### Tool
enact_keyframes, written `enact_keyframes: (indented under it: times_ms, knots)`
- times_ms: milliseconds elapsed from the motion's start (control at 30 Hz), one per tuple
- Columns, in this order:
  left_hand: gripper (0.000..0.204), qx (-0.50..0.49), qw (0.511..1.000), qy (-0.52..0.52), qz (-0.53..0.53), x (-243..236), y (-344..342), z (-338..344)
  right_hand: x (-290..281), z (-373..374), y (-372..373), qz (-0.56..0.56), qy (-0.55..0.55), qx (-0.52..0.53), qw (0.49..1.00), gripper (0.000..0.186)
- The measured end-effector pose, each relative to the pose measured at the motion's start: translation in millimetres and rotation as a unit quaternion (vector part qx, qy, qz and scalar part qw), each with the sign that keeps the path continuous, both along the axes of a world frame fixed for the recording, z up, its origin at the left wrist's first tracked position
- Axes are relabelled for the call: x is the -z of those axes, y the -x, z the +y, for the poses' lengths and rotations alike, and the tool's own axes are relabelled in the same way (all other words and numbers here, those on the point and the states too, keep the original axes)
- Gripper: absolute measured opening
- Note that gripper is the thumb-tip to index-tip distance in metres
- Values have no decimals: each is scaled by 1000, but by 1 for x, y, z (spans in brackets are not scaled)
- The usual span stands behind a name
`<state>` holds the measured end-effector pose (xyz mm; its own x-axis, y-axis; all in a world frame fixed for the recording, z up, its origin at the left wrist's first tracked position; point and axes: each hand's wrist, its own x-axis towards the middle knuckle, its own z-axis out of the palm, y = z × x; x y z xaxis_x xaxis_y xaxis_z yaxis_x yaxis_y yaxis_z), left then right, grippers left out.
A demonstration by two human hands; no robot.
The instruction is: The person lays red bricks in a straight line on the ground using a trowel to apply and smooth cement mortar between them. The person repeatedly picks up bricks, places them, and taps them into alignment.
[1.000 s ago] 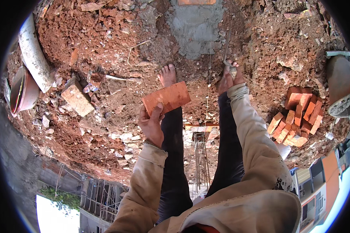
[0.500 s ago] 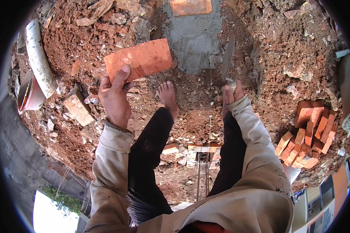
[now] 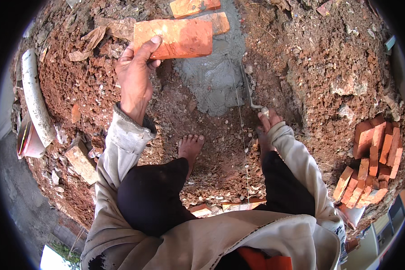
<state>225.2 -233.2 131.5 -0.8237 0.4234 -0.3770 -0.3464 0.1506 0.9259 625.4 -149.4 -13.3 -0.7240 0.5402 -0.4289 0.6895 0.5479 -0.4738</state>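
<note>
My left hand (image 3: 139,74) grips an orange-red brick (image 3: 180,39) by its left end, thumb on top, holding it up over the near end of the laid bricks. Behind the held brick, a laid brick (image 3: 220,23) shows in part, with another brick (image 3: 191,6) beyond it. Wet grey mortar (image 3: 216,85) spreads over the soil in front of them. On the right, my right hand (image 3: 270,120) is closed round the handle of a trowel (image 3: 248,87). The blade is seen nearly edge-on beside the mortar's right edge. A thin string line (image 3: 239,103) runs between my feet and along the mortar.
Stacked bricks (image 3: 375,157) stand on the soil at the right. At the left lie a white pipe (image 3: 35,96), a bucket (image 3: 30,139) and a dirty block (image 3: 82,161). Rough, stony earth banks rise on both sides of the mortar strip.
My left hand has carried the brick farther forward and slightly right, toward the laid bricks. The trowel has turned from showing its flat to nearly edge-on. My body leans farther forward.
</note>
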Motion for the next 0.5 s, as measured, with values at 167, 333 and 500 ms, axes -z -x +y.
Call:
enact_keyframes:
  times_ms: [167, 333, 500]
  knots:
    - [33, 32, 998, -51, -1, 28, 12, 11, -28, 2, 11, 58, 123, 91, 986, 42]
    - [33, 18, 994, -103, -36, 36, -3, 11, -10, -10, 10, 55, 31, 88, 994, 40]
    - [39, 42, 984, -140, -97, 52, -7, -30, 0, 6, 6, -65, 124, 129, 982, 49]
